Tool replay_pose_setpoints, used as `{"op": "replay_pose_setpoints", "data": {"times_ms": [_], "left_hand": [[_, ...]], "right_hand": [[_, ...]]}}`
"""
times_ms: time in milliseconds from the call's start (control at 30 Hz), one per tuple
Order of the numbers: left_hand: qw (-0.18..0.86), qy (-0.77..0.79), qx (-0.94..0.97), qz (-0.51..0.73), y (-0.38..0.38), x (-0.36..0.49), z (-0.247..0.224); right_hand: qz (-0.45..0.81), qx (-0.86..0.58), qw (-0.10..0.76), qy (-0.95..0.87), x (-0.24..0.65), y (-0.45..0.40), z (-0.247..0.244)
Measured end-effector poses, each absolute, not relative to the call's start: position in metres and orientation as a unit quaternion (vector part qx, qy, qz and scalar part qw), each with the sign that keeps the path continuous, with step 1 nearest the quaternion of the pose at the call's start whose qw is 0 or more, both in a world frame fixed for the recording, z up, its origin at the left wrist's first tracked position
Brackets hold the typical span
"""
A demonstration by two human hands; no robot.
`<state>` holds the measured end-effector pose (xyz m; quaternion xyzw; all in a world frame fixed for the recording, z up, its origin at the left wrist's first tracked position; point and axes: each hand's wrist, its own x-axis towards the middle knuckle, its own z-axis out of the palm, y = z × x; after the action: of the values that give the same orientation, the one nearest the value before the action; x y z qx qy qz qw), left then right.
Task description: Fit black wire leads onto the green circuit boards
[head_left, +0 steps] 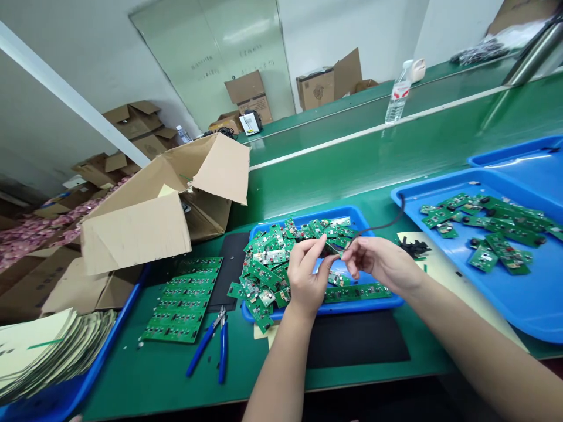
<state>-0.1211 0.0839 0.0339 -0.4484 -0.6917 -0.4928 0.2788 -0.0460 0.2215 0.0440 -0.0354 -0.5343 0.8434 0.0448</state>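
My left hand (307, 274) is closed on a small circuit board (331, 250), pinched between thumb and fingers above a blue tray (382, 302). Beside it, my right hand (382, 262) is pinched shut near the board's end. A thin dark cord-like strip (382, 225) rises from its fingertips and curves toward the right-hand tray; its lower end is hidden. Loose green circuit boards (266, 272) fill the blue tray beneath both hands. One long board (357, 292) lies along the tray's near side.
Blue-handled cutters (223, 346) lie left of the tray, near an unseparated board panel (182, 302). An open cardboard box (136, 234) stands behind them. Blue tray (492, 293) at right holds more boards. Black bits (413, 248) lie on paper; a water bottle (399, 94) stands farther back.
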Motion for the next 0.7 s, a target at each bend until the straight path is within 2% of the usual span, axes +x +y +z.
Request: {"op": "replay_pose_setpoints", "data": {"times_ms": [133,367,500,600,700], "left_hand": [[0.284,-0.667,-0.480,-0.494,0.084,-0.118,0.035],[0.313,-0.615,-0.503,-0.520,0.080,-0.106,0.040],[0.306,-0.606,-0.534,-0.505,0.077,-0.100,0.041],[0.299,-0.605,-0.552,-0.489,0.078,-0.099,0.041],[0.308,-0.621,-0.532,-0.486,0.079,-0.100,0.042]], "right_hand": [[0.874,-0.043,0.016,-0.483,-0.047,0.228,0.044],[0.882,-0.044,0.089,-0.461,-0.048,0.237,0.047],[0.866,-0.083,0.093,-0.484,-0.050,0.234,0.048],[0.854,-0.065,0.042,-0.514,-0.048,0.234,0.049],[0.834,0.020,-0.041,-0.549,-0.040,0.239,0.052]]}}
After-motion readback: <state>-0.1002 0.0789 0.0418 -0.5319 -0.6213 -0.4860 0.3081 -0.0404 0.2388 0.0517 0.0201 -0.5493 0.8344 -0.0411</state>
